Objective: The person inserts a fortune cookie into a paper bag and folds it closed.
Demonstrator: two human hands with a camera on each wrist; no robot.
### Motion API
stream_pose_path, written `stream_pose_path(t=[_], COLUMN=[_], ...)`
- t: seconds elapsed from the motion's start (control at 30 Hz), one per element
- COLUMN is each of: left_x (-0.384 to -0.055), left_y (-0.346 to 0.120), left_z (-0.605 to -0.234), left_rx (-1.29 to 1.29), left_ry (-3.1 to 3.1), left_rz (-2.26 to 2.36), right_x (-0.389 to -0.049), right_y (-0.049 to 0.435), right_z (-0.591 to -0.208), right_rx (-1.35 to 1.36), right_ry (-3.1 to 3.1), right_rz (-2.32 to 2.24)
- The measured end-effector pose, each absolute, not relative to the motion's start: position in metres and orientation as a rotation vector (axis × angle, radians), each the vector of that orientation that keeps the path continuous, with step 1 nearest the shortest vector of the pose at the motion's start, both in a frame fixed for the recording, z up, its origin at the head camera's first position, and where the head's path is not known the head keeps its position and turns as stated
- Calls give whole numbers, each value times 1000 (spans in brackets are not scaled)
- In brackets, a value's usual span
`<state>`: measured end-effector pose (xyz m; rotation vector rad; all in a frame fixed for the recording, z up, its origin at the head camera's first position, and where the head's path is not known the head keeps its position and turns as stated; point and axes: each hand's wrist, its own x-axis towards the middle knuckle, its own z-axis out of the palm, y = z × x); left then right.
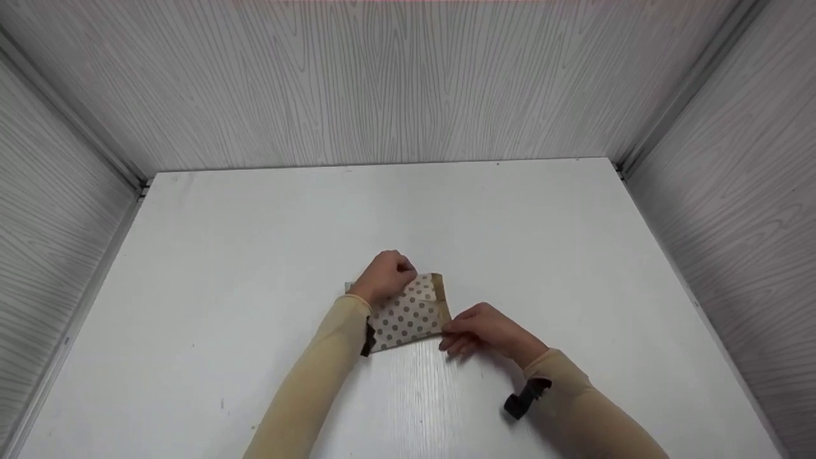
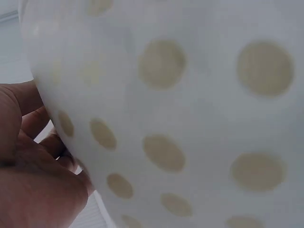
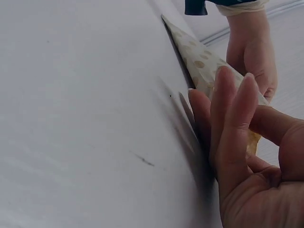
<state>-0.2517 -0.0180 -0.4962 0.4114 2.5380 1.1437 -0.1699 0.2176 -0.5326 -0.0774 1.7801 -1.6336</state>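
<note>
A flat white paper bag (image 1: 408,317) with tan polka dots lies in the middle of the white table, a brown strip along its right end. My left hand (image 1: 384,277) reaches over it and pinches its far edge between thumb and curled fingers. At the near right corner, my right hand (image 1: 489,328) pinches the brown end with thumb and index finger, its other fingers spread loosely. The left wrist view is mostly filled by the dotted paper (image 2: 190,114), which bulges upward there. Whether the bag holds anything cannot be seen.
The white tabletop (image 1: 255,236) extends around the bag on all sides. Grey wood-grain panels stand behind it (image 1: 382,83) and at left and right. Each sleeve carries a black strap at the wrist, such as the right strap (image 1: 526,398).
</note>
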Motion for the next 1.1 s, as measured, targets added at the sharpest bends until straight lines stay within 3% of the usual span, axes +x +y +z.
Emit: stream_pose_path(t=[0.47,0.7,1.1], left_x=[-250,-241,-219], left_y=[-27,-23,-11], left_z=[-464,-452,-471], left_rx=[231,11,48], left_ry=[2410,2307,2225], left_rz=[1594,1966,2324], right_x=[-184,-198,-215], right_y=[219,223,225], right_z=[-516,-497,-483], right_rx=[-27,45,-57], right_ry=[2092,2168,2364], right_rz=[-1756,-1949,-2051])
